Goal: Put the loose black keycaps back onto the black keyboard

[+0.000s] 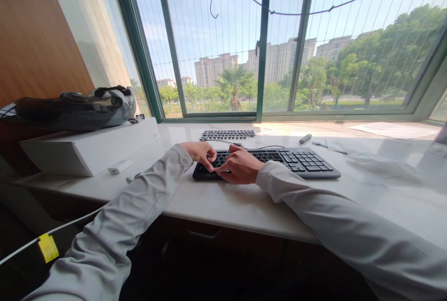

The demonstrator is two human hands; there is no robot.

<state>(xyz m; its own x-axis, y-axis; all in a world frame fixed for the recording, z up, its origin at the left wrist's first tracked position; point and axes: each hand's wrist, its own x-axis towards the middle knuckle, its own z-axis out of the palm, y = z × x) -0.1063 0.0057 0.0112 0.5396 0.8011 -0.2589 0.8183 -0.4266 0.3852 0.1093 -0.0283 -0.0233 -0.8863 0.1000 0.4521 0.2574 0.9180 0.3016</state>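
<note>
A black keyboard [310,160] lies on the white marble-look counter, its number pad showing to the right of my hands. Over its left part is my left hand [200,153], closed, with thumb and index finger bent together at the near edge of the keys. My right hand [242,167] is closed too, its fingertips meeting the left thumb low on the keyboard. Whatever the fingertips hold, if anything, is too small or hidden to name. Behind the keyboard sits a group of small black key-like pieces [228,134] in rows. The keys under my palms are hidden.
At left a black bag-like bundle [70,110] rests on a white box [91,149], with a small white object [120,166] beside it. A dark stick-like object [305,139], a thin pen-like tool [328,147] and clear plastic wrapping [380,166] lie to the right. Windows [216,49] stand behind.
</note>
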